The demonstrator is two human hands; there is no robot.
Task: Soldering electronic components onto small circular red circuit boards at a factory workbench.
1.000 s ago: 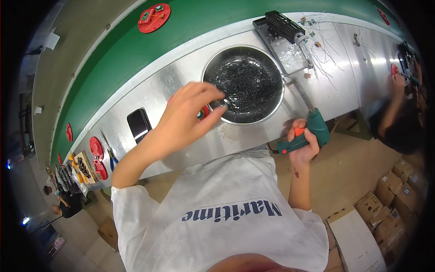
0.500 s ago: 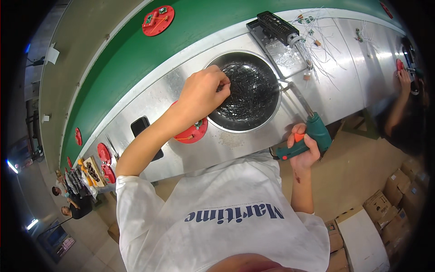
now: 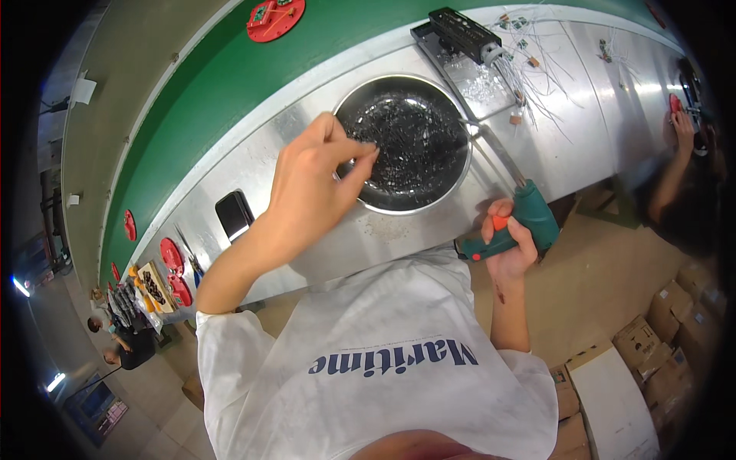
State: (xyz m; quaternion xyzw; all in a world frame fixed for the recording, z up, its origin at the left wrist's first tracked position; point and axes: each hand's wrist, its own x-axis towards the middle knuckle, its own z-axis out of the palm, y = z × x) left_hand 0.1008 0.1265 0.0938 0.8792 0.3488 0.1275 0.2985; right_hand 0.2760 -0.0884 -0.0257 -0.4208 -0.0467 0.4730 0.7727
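Observation:
A round dark metal bowl (image 3: 464, 153) on the steel bench holds a loose heap of small dark, thin pieces. Over its left rim is my left hand (image 3: 318, 165), thumb and fingertips pressed together in a pinch. What is between them, if anything, is too small to make out. To the right of the bowl, my right hand (image 3: 510, 249) wraps round the handle of a green soldering gun (image 3: 537, 216) with an orange trigger. Its metal shaft points up and left, the tip close to the bowl's right rim.
Behind the bowl stands a black slotted device (image 3: 464, 34) beside a tray. White wires with small boards (image 3: 529, 57) spread to its right. A phone (image 3: 234, 215), red discs (image 3: 171, 255) and pliers lie left. Another person's hand (image 3: 682, 130) works at far right.
My left hand has drawn back a little, down and left from inside the bowl to its rim. The red disc under my left wrist no longer shows. The soldering gun stays nearly still.

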